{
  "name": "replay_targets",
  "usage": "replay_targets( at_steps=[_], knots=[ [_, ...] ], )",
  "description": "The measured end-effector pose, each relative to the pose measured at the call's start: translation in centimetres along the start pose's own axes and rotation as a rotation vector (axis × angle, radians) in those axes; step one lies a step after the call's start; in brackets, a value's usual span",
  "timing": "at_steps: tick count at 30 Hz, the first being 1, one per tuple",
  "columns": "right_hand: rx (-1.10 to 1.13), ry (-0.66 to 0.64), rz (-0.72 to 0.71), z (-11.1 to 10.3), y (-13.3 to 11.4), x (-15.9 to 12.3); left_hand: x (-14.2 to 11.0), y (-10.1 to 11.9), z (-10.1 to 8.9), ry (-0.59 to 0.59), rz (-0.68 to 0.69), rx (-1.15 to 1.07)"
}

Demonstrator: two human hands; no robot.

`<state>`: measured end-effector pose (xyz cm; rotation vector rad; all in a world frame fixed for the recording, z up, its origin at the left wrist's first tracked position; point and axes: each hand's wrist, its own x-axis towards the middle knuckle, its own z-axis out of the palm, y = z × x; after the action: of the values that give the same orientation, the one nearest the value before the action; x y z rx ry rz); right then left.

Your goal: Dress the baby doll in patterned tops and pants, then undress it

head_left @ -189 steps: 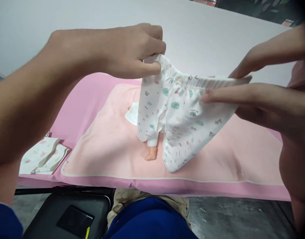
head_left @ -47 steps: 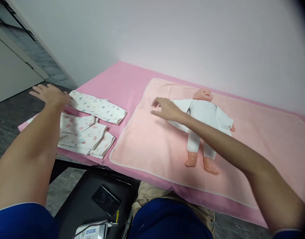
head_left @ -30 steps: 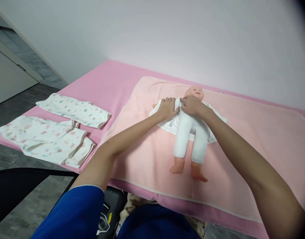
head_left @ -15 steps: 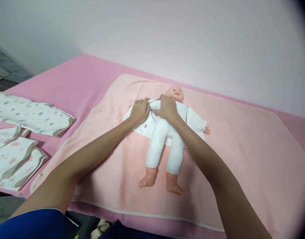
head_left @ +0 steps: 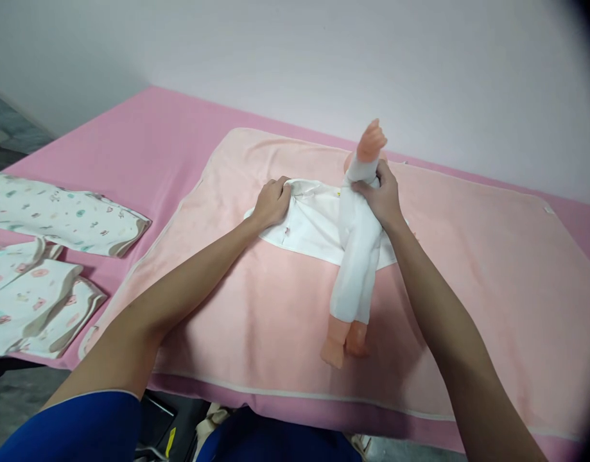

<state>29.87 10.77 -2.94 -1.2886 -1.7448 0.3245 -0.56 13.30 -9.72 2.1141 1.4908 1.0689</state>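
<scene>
A baby doll (head_left: 355, 269) in white clothes is rolled onto its side, its legs together and pointing towards me. One bare doll hand sticks up at the top; the head is mostly hidden behind the arm. My right hand (head_left: 386, 200) is closed around the doll's upper body by the raised arm. Under and left of the doll, a white shirt (head_left: 311, 221) lies spread out flat. My left hand (head_left: 271, 202) pinches the shirt's left edge, with its fingertips partly out of sight.
A peach blanket (head_left: 217, 321) lies under the doll on a pink-covered table (head_left: 179, 141) against a pale wall. On the left are printed baby garments, one long white piece (head_left: 58, 212) and a folded one (head_left: 39, 295).
The doll has turned from its back onto its side, towards the right, and its arm now points up. My right hand has moved right from the shirt front onto the doll; my left stays at the shirt.
</scene>
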Motion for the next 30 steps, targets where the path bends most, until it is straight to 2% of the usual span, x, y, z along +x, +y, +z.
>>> replay_targets(
  at_steps=[2,5,8,9,10,13,14,15,16,18,20,22,24,26,28,30],
  knots=[
    [-0.037,-0.038,0.001,0.8,-0.6,0.4,-0.1,0.2,0.1,0.029,0.098,0.0],
    [-0.1,-0.145,0.015,3.4,-2.1,1.4,-0.4,0.6,0.2,0.065,0.23,-0.09],
    [-0.146,-0.247,0.028,5.2,-3.2,2.1,-0.7,0.9,0.0,0.049,0.199,-0.291],
    [-0.148,-0.26,0.018,5.3,-3.3,2.0,-0.7,0.9,-0.3,0.084,0.172,-0.359],
    [-0.143,-0.258,0.003,4.9,-3.4,1.6,-0.7,0.9,-0.7,0.159,0.151,-0.409],
    [-0.169,-0.186,-0.034,2.1,-3.1,-0.9,-0.4,1.8,-2.5,0.516,0.128,-0.399],
    [-0.207,-0.169,-0.033,0.9,-2.8,-2.0,-0.3,2.6,-3.2,0.591,0.141,-0.35],
    [-0.264,-0.17,-0.028,-0.4,-2.5,-3.1,-0.2,3.8,-3.6,0.6,0.172,-0.297],
    [-0.331,-0.199,-0.022,-1.5,-2.2,-4.1,-0.1,5.3,-3.8,0.532,0.222,-0.242],
    [-0.499,-0.297,-0.017,-3.2,-1.7,-5.4,0.0,9.1,-3.0,0.226,0.358,-0.123],
    [-0.689,-0.379,0.004,-4.0,-1.3,-5.5,0.3,13.4,-0.2,-0.116,0.461,0.034],
    [-0.853,-0.422,0.045,-4.2,-1.0,-4.8,0.9,17.3,3.8,-0.311,0.492,0.226],
    [-0.934,-0.45,0.096,-4.3,-0.6,-3.9,1.8,20.0,7.9,-0.363,0.48,0.41],
    [-0.946,-0.463,0.138,-4.5,-0.1,-3.2,2.8,21.4,11.1,-0.398,0.427,0.527],
    [-0.926,-0.454,0.165,-4.6,0.4,-3.1,3.6,21.7,12.8,-0.427,0.373,0.579],
    [-0.905,-0.432,0.165,-4.7,0.7,-3.5,3.9,21.2,13.1,-0.417,0.354,0.584]
  ],
)
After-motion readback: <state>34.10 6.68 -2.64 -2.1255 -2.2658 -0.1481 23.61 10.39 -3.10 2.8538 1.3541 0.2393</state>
